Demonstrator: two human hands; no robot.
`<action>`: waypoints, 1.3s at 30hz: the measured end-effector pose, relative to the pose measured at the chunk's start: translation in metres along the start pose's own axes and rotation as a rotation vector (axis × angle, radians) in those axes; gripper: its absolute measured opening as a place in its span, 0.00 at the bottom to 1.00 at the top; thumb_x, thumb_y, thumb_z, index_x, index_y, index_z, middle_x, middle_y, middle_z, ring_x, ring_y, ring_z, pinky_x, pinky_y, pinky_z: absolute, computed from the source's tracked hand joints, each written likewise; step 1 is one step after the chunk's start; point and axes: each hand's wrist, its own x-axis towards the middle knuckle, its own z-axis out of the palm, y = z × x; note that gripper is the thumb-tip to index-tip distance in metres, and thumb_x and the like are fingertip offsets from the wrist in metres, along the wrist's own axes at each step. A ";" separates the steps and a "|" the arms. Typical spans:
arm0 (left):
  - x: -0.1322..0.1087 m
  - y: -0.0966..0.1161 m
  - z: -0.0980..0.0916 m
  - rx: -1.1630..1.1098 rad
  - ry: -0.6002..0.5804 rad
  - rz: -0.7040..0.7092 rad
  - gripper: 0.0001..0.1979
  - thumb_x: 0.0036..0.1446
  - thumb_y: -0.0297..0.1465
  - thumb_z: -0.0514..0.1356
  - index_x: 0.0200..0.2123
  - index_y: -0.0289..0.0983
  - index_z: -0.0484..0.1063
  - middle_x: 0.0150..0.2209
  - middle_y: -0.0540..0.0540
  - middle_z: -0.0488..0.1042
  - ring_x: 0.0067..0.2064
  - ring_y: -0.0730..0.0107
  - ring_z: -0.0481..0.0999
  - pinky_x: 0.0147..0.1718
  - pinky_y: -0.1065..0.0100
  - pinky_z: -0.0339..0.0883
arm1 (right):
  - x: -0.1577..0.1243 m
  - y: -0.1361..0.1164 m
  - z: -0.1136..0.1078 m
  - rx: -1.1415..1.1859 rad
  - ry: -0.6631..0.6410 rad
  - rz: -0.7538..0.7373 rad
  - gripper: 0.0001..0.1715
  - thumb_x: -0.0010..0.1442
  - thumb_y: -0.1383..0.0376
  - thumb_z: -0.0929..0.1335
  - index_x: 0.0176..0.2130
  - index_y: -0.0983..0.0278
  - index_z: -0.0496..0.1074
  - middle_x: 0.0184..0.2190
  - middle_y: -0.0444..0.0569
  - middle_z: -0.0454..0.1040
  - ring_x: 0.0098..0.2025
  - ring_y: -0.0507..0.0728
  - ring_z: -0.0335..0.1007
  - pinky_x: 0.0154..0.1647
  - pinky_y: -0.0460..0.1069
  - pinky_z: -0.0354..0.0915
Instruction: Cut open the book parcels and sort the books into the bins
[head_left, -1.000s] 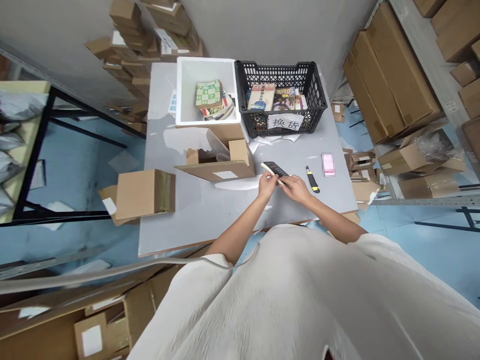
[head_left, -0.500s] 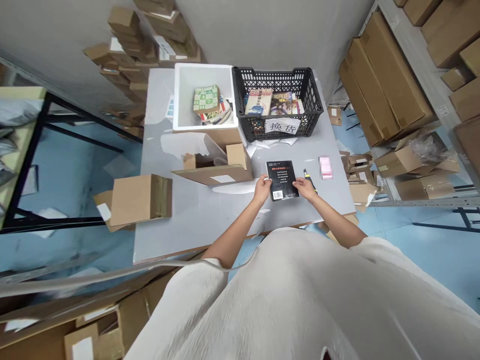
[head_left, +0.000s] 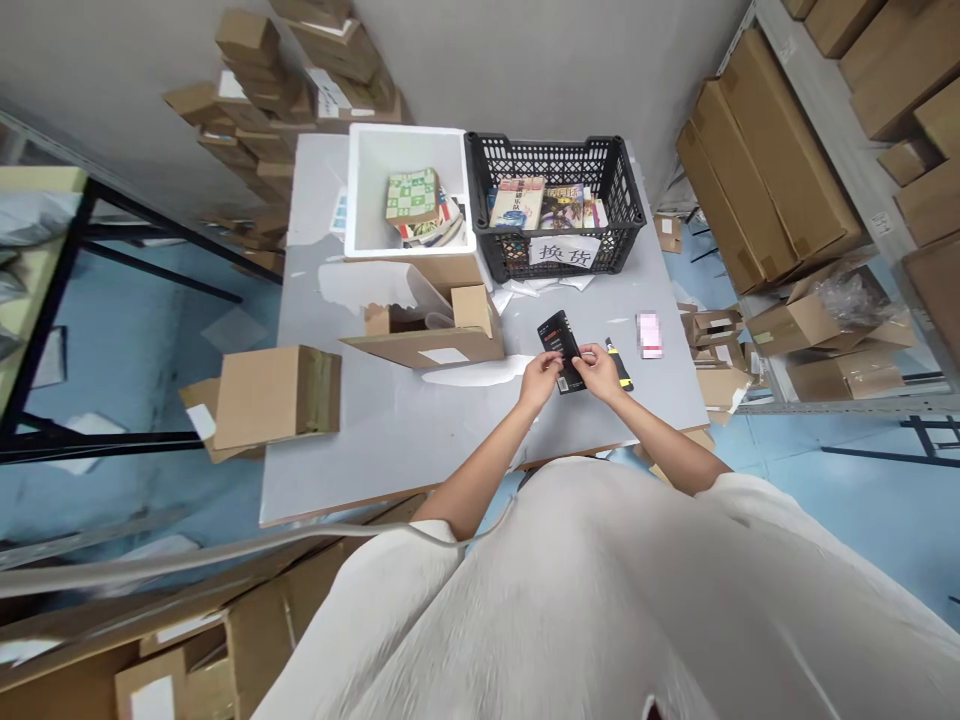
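Observation:
A black book [head_left: 562, 346] is tilted on edge above the grey table [head_left: 375, 440], held between both hands. My left hand [head_left: 541, 378] grips its lower left corner and my right hand [head_left: 598, 370] grips its lower right side, fingers closed. A yellow and black utility knife [head_left: 621, 366] lies on the table just right of my right hand. An opened cardboard box [head_left: 431, 330] sits to the left of the book.
A white bin [head_left: 405, 150] and a black crate [head_left: 559, 160] with books stand at the table's far edge. A pink pad [head_left: 649, 334] lies at the right. Another carton [head_left: 274, 390] overhangs the left edge. Cardboard boxes crowd the floor and right shelves [head_left: 772, 170].
The book went from edge-on to flat with its back cover up, and now is turned edge-on again. Both hands stayed on it.

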 end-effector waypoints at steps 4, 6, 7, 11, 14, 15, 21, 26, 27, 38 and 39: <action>-0.001 0.005 0.003 -0.100 0.053 0.032 0.19 0.58 0.42 0.76 0.46 0.38 0.79 0.41 0.43 0.87 0.45 0.60 0.87 0.47 0.62 0.80 | -0.008 -0.008 0.007 -0.234 -0.039 -0.211 0.18 0.65 0.53 0.75 0.51 0.57 0.83 0.48 0.50 0.89 0.46 0.61 0.84 0.53 0.56 0.78; 0.001 0.007 -0.001 -0.132 0.087 0.041 0.22 0.56 0.43 0.78 0.46 0.38 0.77 0.38 0.44 0.86 0.42 0.62 0.86 0.45 0.63 0.79 | -0.011 -0.010 0.011 -0.328 -0.103 -0.295 0.16 0.67 0.56 0.75 0.52 0.56 0.86 0.53 0.52 0.89 0.54 0.64 0.84 0.64 0.60 0.76; 0.003 0.006 -0.003 -0.142 0.108 0.042 0.21 0.55 0.43 0.78 0.44 0.39 0.77 0.36 0.45 0.85 0.40 0.63 0.86 0.44 0.64 0.79 | -0.012 -0.009 0.012 -0.362 -0.139 -0.326 0.15 0.68 0.58 0.74 0.52 0.56 0.88 0.55 0.52 0.89 0.57 0.65 0.84 0.68 0.61 0.74; 0.004 0.002 -0.015 -0.189 0.193 0.005 0.18 0.55 0.43 0.75 0.36 0.40 0.73 0.32 0.51 0.81 0.34 0.67 0.81 0.39 0.67 0.75 | -0.009 0.001 0.013 -0.434 -0.210 -0.378 0.16 0.71 0.62 0.72 0.52 0.55 0.89 0.64 0.54 0.85 0.66 0.66 0.80 0.76 0.66 0.68; 0.002 -0.001 -0.023 -0.243 0.248 -0.008 0.17 0.54 0.43 0.75 0.36 0.40 0.74 0.32 0.51 0.80 0.33 0.68 0.79 0.38 0.67 0.74 | -0.004 0.013 0.004 -0.450 -0.162 -0.341 0.17 0.71 0.62 0.72 0.55 0.57 0.89 0.66 0.56 0.83 0.68 0.67 0.78 0.75 0.66 0.69; 0.002 -0.001 -0.026 -0.249 0.262 -0.009 0.17 0.54 0.43 0.75 0.36 0.40 0.74 0.32 0.51 0.80 0.33 0.68 0.78 0.37 0.67 0.74 | -0.002 0.018 0.000 -0.451 -0.140 -0.320 0.17 0.71 0.62 0.72 0.55 0.58 0.88 0.66 0.57 0.83 0.68 0.67 0.78 0.76 0.66 0.69; 0.000 0.000 -0.040 -0.244 0.225 -0.015 0.21 0.50 0.46 0.76 0.35 0.41 0.74 0.32 0.51 0.80 0.34 0.66 0.78 0.37 0.67 0.71 | 0.002 0.033 -0.017 -0.316 -0.096 -0.127 0.29 0.62 0.61 0.76 0.61 0.61 0.82 0.56 0.56 0.87 0.51 0.62 0.84 0.62 0.60 0.78; 0.001 0.010 -0.040 -0.260 0.176 0.014 0.23 0.49 0.48 0.77 0.35 0.40 0.74 0.32 0.52 0.80 0.34 0.66 0.78 0.37 0.67 0.72 | -0.001 0.027 -0.019 -0.087 -0.226 0.044 0.23 0.59 0.47 0.79 0.44 0.60 0.82 0.32 0.45 0.83 0.34 0.56 0.80 0.39 0.50 0.77; 0.002 0.013 -0.040 -0.253 0.165 0.026 0.22 0.49 0.48 0.77 0.36 0.40 0.75 0.32 0.51 0.81 0.34 0.66 0.79 0.38 0.67 0.72 | -0.001 0.024 -0.019 -0.054 -0.238 0.063 0.25 0.57 0.44 0.80 0.41 0.60 0.81 0.30 0.44 0.82 0.32 0.56 0.79 0.34 0.49 0.75; -0.007 0.044 -0.048 0.029 -0.022 0.083 0.19 0.53 0.40 0.77 0.46 0.40 0.84 0.35 0.47 0.83 0.40 0.60 0.84 0.41 0.63 0.79 | 0.012 -0.021 -0.023 0.041 -0.052 0.037 0.34 0.55 0.36 0.78 0.43 0.60 0.77 0.23 0.38 0.73 0.26 0.54 0.72 0.31 0.49 0.68; -0.007 0.044 -0.051 0.061 -0.019 0.079 0.19 0.53 0.39 0.77 0.46 0.40 0.84 0.34 0.48 0.82 0.37 0.61 0.84 0.40 0.63 0.78 | 0.014 -0.025 -0.023 0.039 -0.048 0.019 0.34 0.55 0.36 0.78 0.44 0.60 0.78 0.24 0.38 0.73 0.27 0.54 0.72 0.32 0.50 0.69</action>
